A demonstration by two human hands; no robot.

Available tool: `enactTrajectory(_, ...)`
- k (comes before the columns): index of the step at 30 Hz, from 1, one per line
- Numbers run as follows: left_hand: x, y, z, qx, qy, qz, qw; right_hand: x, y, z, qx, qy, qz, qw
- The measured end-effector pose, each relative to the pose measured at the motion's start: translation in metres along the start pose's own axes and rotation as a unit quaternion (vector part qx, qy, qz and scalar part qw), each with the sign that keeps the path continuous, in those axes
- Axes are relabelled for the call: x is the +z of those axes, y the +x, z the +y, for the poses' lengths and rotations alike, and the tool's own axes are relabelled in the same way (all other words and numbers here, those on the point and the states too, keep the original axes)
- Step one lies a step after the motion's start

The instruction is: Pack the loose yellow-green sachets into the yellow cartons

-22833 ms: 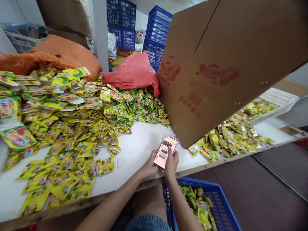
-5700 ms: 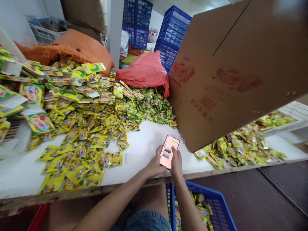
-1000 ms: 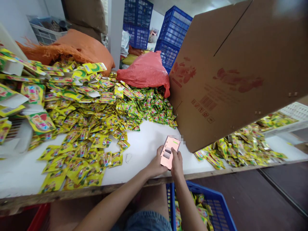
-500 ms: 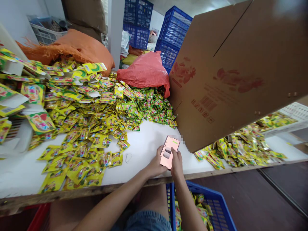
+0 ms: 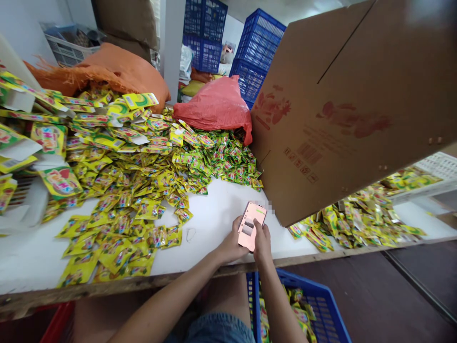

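Grips of the left hand (image 5: 229, 245) and right hand (image 5: 263, 244) were closed around the phone (image 5: 253, 213) above the worktop's (image 5: 210, 219) near edge, probably steadying it so the right thumb could reach its screen.

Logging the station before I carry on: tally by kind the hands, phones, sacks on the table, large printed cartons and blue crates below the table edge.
Hands, left hand and right hand: 2
Phone: 1
Sacks, orange sack and red sack: 2
Large printed carton: 1
Blue crate: 1
Total: 7
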State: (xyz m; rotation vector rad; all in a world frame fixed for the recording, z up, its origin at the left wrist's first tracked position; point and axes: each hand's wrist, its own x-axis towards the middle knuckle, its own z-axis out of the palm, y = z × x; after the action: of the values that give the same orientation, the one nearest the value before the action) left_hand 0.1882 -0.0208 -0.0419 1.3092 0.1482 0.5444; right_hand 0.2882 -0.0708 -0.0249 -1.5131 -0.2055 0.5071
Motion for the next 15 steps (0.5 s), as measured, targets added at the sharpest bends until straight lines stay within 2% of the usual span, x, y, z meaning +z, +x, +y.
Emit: enactTrajectory(15, 0.0008, -0.0008, 0.0023, -0.002, -0.009, 0.005, 1.0, -0.0006, -0.0007, 0.0005, -0.007, -0.006, 0.003, 1.0)
